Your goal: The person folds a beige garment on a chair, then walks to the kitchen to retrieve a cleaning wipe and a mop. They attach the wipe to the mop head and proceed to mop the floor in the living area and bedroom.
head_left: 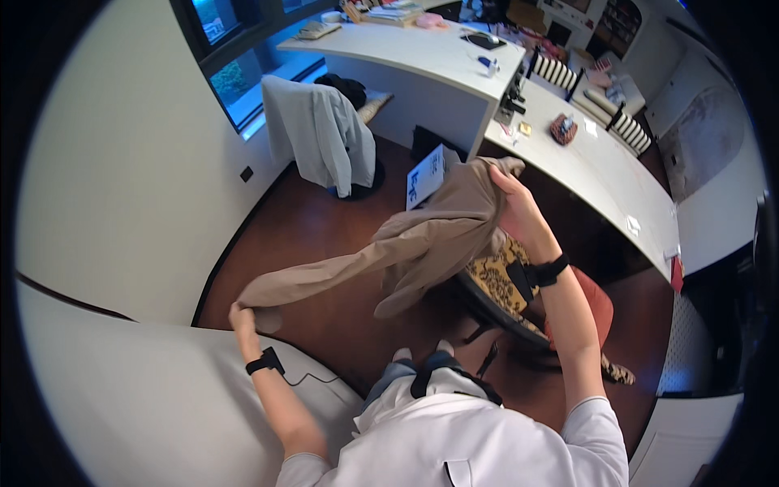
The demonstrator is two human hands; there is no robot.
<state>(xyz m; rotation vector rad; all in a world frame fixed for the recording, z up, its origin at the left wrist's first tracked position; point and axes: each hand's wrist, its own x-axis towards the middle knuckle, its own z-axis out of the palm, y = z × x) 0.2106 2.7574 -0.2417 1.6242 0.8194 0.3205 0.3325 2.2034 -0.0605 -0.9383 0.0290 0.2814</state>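
Note:
A brown long-sleeved garment (426, 243) hangs in the air before me, stretched between both hands. My right hand (517, 204) grips its bunched upper part, with cloth folded over toward the far side. Out to the left, my left hand (243, 319) holds the end of one sleeve (316, 277), drawn nearly straight. The lower folds of the garment dangle over the dark wood floor (328, 243). Each wrist wears a black strap with a small box.
A patterned chair (502, 274) stands under my right forearm, beside a red cushion (587, 304). Ahead, a pale jacket (316, 128) drapes a chair near the window. White counters (420, 55) run across the far side. A grey-white padded surface (152, 389) lies at my left.

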